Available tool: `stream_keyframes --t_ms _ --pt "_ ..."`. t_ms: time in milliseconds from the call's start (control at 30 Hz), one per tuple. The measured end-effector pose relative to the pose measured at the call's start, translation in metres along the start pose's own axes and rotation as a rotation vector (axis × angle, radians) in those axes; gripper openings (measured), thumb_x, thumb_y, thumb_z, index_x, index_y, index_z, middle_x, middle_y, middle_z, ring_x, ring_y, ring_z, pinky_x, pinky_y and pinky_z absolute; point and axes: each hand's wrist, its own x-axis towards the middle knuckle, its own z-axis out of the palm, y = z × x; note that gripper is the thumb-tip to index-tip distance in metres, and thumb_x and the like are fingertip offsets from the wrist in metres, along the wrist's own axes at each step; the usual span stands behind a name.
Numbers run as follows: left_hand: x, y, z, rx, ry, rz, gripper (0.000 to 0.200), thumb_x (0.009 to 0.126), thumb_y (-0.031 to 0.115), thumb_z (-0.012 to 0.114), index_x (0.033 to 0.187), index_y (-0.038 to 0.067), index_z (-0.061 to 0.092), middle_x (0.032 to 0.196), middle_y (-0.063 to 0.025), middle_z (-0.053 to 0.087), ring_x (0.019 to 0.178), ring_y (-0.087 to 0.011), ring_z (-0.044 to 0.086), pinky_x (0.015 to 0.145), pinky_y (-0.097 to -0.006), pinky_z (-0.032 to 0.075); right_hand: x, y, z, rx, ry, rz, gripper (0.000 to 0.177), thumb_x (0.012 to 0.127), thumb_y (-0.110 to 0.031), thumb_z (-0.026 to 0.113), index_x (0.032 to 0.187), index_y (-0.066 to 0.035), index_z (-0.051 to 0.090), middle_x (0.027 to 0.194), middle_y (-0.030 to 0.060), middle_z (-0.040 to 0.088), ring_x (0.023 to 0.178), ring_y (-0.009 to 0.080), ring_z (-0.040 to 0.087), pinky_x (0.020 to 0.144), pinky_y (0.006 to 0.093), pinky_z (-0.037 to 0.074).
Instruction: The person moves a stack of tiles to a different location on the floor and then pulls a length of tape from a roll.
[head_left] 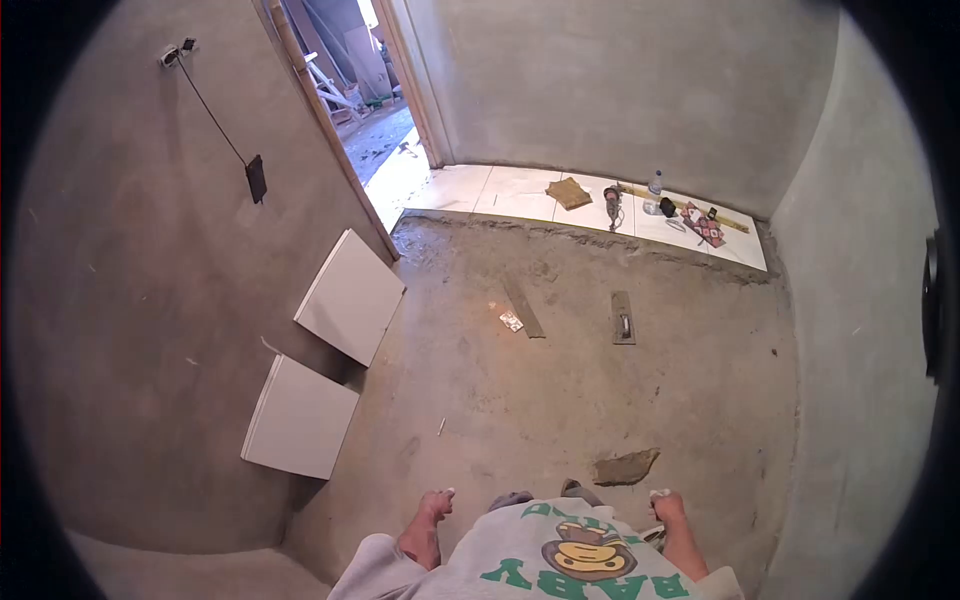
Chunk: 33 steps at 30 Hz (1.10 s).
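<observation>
Low in the view, my left hand [436, 503] is closed beside my body, over the bare concrete floor [450, 400]. A small whitish spot shows at its fingertips, too small to name. On the other side of my grey shirt [560, 560], my right hand [668, 507] is also closed, with a whitish bit at the fingers that I cannot make out. The nearest thing to it is a flat brown slab-like piece [626, 467] on the floor, just ahead. A trowel [624, 318], a narrow strip [522, 305] and a small white packet [511, 321] lie farther forward.
Stacked white tiles [350, 298] and more tiles [300, 418] lean at the left wall. A tiled ledge [520, 192] holds a brown pad [569, 194], a power tool [613, 205] and a bottle [655, 184]. A dark object [256, 179] hangs by a wire near the doorway.
</observation>
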Motion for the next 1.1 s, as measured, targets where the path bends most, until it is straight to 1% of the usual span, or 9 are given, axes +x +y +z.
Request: stream_keyframes --t_ms 133,167,200,267,433,667,800,867,1100 --pt "-0.030 0.039 0.026 -0.180 0.059 0.052 0.037 0.084 0.040 0.049 0.089 0.004 0.058 0.072 -0.0038 0.058 0.060 -0.0151 0.057 0.048 -0.0295 0.044 0.029 0.005 -0.015 -0.078 -0.045 0.020 0.018 0.073 -0.017 0.057 0.070 0.000 0.059 0.061 0.0116 0.059 0.052 0.0199 0.059 0.049 0.0329 0.048" --pt "-0.036 0.050 0.025 -0.238 -0.039 0.044 0.026 0.085 0.036 0.051 0.095 0.012 0.054 0.073 0.0024 0.056 0.065 -0.0117 0.055 0.063 -0.0335 0.042 0.032 0.006 -0.018 -0.056 -0.078 0.039 0.015 0.074 -0.014 0.058 0.073 0.001 0.058 0.063 0.0113 0.058 0.051 0.0204 0.058 0.046 0.0327 0.047" --pt "-0.039 0.058 0.027 -0.240 -0.037 0.036 0.026 0.085 0.036 0.051 0.095 0.012 0.054 0.073 0.0024 0.056 0.065 -0.0117 0.055 0.063 -0.0335 0.042 0.035 0.007 -0.020 -0.033 -0.110 0.059 0.013 0.075 -0.011 0.058 0.076 0.002 0.057 0.065 0.0109 0.058 0.050 0.0208 0.057 0.044 0.0325 0.046" --pt "-0.043 0.070 0.034 -0.329 0.055 0.145 0.028 0.083 0.033 0.056 0.083 0.006 0.057 0.065 0.0007 0.053 0.053 -0.0094 0.050 0.044 -0.0258 0.037 0.042 0.018 -0.019 -0.065 -0.105 0.063 0.018 0.075 -0.017 0.058 0.073 0.001 0.058 0.063 0.0117 0.059 0.051 0.0213 0.059 0.047 0.0332 0.047" --pt "-0.052 0.072 0.032 -0.363 0.077 0.155 0.029 0.081 0.034 0.059 0.080 0.005 0.057 0.064 -0.0003 0.054 0.052 -0.0102 0.051 0.041 -0.0246 0.036 0.061 0.031 -0.017 -0.170 -0.133 0.064 0.029 0.076 -0.025 0.057 0.077 0.004 0.060 0.063 0.0136 0.061 0.056 0.0218 0.062 0.053 0.0337 0.049" --pt "-0.049 0.048 0.047 -0.261 0.119 -0.009 0.030 0.081 0.035 0.059 0.084 0.006 0.057 0.065 -0.0009 0.056 0.053 -0.0122 0.053 0.043 -0.0269 0.039 0.084 0.035 -0.025 -0.174 -0.178 -0.022 0.026 0.075 -0.023 0.059 0.077 0.003 0.061 0.064 0.0128 0.061 0.055 0.0216 0.061 0.051 0.0335 0.048" --pt "-0.063 0.068 0.059 -0.290 0.125 -0.009 0.031 0.081 0.035 0.058 0.089 0.006 0.057 0.067 -0.0010 0.057 0.056 -0.0123 0.055 0.046 -0.0277 0.041 0.072 0.016 -0.037 -0.154 -0.119 0.025 0.023 0.075 -0.022 0.057 0.073 0.001 0.060 0.062 0.0108 0.061 0.054 0.0209 0.060 0.049 0.0333 0.048" --pt "-0.057 0.072 0.061 -0.290 0.093 0.028 0.032 0.081 0.036 0.057 0.092 0.006 0.057 0.068 -0.0009 0.057 0.058 -0.0119 0.054 0.049 -0.0277 0.041 0.071 0.011 -0.039 -0.066 -0.206 0.028 0.020 0.077 -0.017 0.059 0.077 0.004 0.059 0.066 0.0131 0.059 0.052 0.0221 0.059 0.044 0.0333 0.048" --pt "-0.065 0.094 0.061 -0.353 0.102 0.081 0.030 0.081 0.033 0.059 0.086 0.003 0.056 0.065 -0.0005 0.054 0.053 -0.0119 0.053 0.042 -0.0259 0.037 0.081 0.007 -0.038 -0.145 -0.154 0.012 0.020 0.077 -0.017 0.058 0.077 0.004 0.059 0.067 0.0126 0.060 0.053 0.0224 0.060 0.046 0.0330 0.048"
